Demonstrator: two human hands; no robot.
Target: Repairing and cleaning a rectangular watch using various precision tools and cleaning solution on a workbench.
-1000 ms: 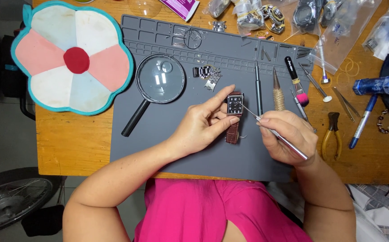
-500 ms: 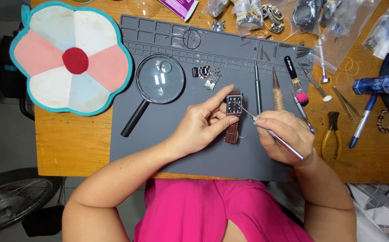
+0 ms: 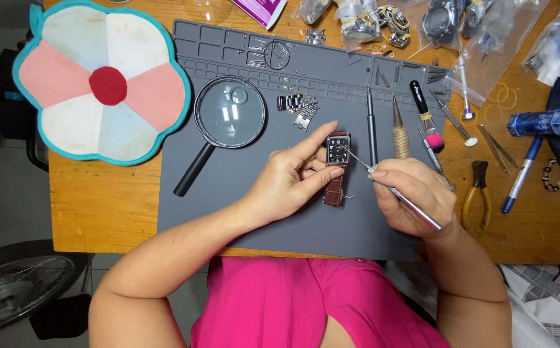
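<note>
Here, in the head view, the left hand (image 3: pixel 291 183) grasps a rectangular dark-faced watch with brown leather strap (image 3: pixel 337 156) over the grey silicone work mat (image 3: pixel 241 193). The right hand (image 3: pixel 415 196) clenches around a thin metal pin tool (image 3: pixel 392 189), whose tip touches the watch case.

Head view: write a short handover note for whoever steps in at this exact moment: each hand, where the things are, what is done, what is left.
Left hand: pinches the square watch by its case, brown strap hanging down onto the grey mat.
Right hand: grips a thin metal tool, tip at the watch case's right edge.
Nearby: magnifying glass and loose metal bracelet links on the mat; pliers on the table to the right.
Done: watch picked up, tool at its edge.
Left: whether anything has come loose cannot be told; strap is attached at the bottom.
</note>
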